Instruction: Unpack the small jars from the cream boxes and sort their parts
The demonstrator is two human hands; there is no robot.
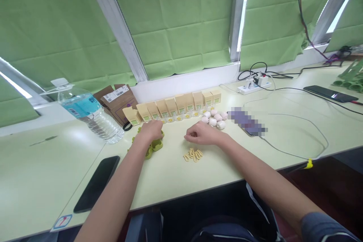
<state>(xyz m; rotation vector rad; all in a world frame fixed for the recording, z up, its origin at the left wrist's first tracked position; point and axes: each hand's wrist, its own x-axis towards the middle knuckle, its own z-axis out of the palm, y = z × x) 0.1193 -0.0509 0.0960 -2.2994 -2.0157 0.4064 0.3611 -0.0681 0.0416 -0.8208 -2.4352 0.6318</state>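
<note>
My left hand is curled over a cluster of olive-green cup-like pieces; its fingertips are mostly hidden, and what they grip cannot be made out. My right hand is closed in a pinch just above the table, with anything between its fingers too small to see. Below it lies a small pile of pale yellow loops. Several white and pale pink rounded pieces are gathered just beyond the right hand. Behind both hands runs a row of small open cream boxes, with clear pieces bearing yellow dots in front.
A large water bottle and a cardboard box stand at the left. A black phone lies by my left forearm. Right of the hands are a blurred-out phone, a power strip, cables and another dark phone.
</note>
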